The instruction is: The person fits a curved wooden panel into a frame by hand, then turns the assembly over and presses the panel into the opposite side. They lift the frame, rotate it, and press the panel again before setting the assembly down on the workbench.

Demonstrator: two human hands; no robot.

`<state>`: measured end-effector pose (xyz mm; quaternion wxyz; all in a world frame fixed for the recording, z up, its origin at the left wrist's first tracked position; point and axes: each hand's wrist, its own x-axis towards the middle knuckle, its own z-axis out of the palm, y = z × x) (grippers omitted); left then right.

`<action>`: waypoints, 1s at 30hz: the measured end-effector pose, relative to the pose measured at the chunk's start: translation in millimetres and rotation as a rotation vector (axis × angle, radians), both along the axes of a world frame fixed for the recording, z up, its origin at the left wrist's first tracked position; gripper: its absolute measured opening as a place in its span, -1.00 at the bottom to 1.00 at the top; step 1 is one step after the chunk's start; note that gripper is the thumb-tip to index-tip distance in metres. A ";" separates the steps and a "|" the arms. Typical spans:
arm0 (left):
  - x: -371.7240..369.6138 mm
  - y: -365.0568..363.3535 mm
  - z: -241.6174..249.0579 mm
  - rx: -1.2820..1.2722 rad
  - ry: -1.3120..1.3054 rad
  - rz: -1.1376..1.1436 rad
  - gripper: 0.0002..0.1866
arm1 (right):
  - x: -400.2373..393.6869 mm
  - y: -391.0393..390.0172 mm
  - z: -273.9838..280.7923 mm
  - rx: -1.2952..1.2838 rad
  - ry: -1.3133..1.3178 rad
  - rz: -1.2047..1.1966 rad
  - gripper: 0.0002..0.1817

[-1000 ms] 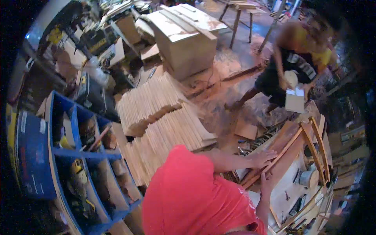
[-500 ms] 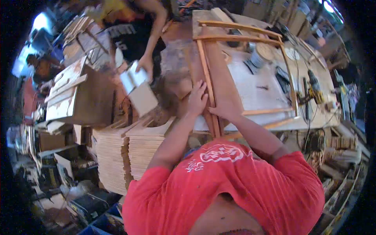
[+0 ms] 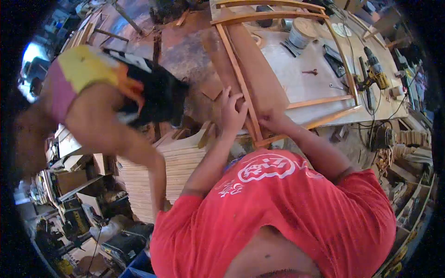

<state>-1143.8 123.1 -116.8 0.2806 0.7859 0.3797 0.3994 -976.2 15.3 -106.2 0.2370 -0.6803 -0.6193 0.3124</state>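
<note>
A wooden frame (image 3: 238,72) with slim rails and curved crosspieces lies on the worktable in front of me. A flat brown board (image 3: 257,69) sits inside its left side. My left hand (image 3: 233,111) is at the frame's left rail, near the close corner, its fingers apart and slightly bent. On the inner side of that rail, my right hand (image 3: 276,122) is closed low over the board's near end. Its fingertips are partly hidden, and what they hold cannot be made out.
A co-worker (image 3: 111,88) bends in from the left, one arm down beside a stack of cut wooden pieces (image 3: 157,169). On the worktable (image 3: 306,85) are a round container (image 3: 302,33) and a yellow-black drill (image 3: 374,69). Timber pieces (image 3: 410,153) lie at the right.
The co-worker has moved nearer on the left and bent down; the light-coloured box in their hand is out of sight. My left hand's fingers have lifted and spread; my right hand has curled in.
</note>
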 end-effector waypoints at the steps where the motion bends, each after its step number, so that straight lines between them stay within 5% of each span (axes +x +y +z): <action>1: -1.2 -10.7 3.2 -0.011 0.029 0.037 -0.63 | -4.3 -1.8 12.7 0.002 -0.001 -0.012 -0.68; 5: 2.9 -30.2 -1.2 -0.429 0.139 -0.064 -0.64 | -3.9 -7.5 44.8 -0.251 -0.060 0.075 -0.63; 7: -2.1 -36.5 59.4 -0.581 0.537 -0.109 -0.60 | -1.5 -10.4 42.8 -0.319 -0.008 0.099 -0.61; 9: -2.6 -39.0 59.5 -0.509 0.574 -0.144 -0.57 | 1.4 -10.9 30.2 -0.166 0.176 0.198 -0.61; 11: 5.1 -36.7 67.1 -0.492 0.687 -0.167 -0.52 | 7.0 -7.0 15.0 -0.194 0.088 0.232 -0.61; 20: 3.2 -47.4 68.5 -0.496 0.690 -0.210 -0.42 | -9.2 -8.2 -3.0 -0.306 -0.259 0.091 -0.63; 30: 2.2 -58.9 47.3 -0.584 0.483 -0.162 -0.47 | -9.8 -4.2 5.4 -0.392 -0.271 0.147 -0.64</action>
